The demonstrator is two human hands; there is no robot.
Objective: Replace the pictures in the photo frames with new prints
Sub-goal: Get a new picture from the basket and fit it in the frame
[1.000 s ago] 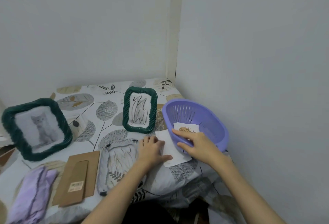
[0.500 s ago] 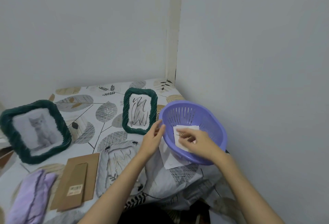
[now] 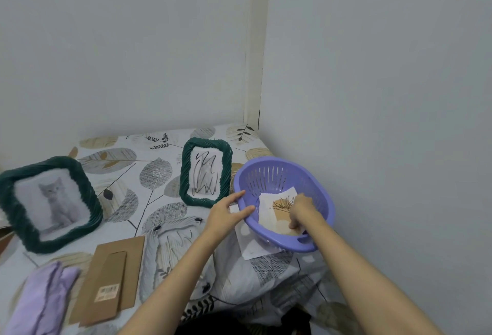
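Note:
A purple slotted basket (image 3: 326, 201) sits tilted at the right of the table, over a white sheet (image 3: 251, 248). Inside it lie prints (image 3: 278, 205), the top one showing a golden plant drawing. My right hand (image 3: 302, 211) reaches into the basket, fingers curled down on the prints. My left hand (image 3: 226, 215) grips the basket's left rim between thumb and fingers. A small green frame (image 3: 186, 175) with a black scribble picture stands behind my left hand. At the far left, a larger green frame (image 3: 90, 196) holds a cat picture.
A flat frame part with black clips (image 3: 173, 241) lies in front of the small frame. A brown cardboard backing (image 3: 111, 276) and a lilac cloth (image 3: 40, 302) lie at the lower left. Walls close the corner behind and to the right.
My left hand left the white sheet and took the basket's rim. My right hand went from the rim into the basket, onto the prints. The basket has tipped and shifted over the sheet.

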